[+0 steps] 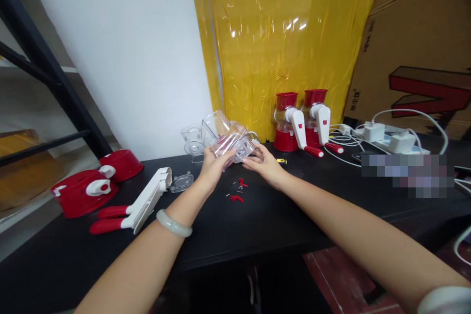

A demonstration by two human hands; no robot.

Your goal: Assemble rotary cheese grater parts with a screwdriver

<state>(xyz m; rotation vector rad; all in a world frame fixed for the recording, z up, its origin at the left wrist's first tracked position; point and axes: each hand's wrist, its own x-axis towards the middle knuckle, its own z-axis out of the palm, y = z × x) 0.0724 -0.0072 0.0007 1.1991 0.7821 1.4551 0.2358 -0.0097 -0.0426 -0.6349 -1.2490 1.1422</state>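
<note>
My left hand (212,167) and my right hand (264,164) both grip a clear plastic housing (232,143) held just above the black table (257,221). The left fingers wrap its left side, and the right fingers close on its right end. Small red clips and tiny screws (237,191) lie on the table right below my hands. A pale bangle (172,224) sits on my left wrist.
Left of my hands lie white crank handles with red grips (136,208), a clear flat plate (181,181), red bases (83,191) and another clear part (194,142). Two assembled red-and-white grinders (301,120) stand at the back. Chargers and cables (386,140) are at right.
</note>
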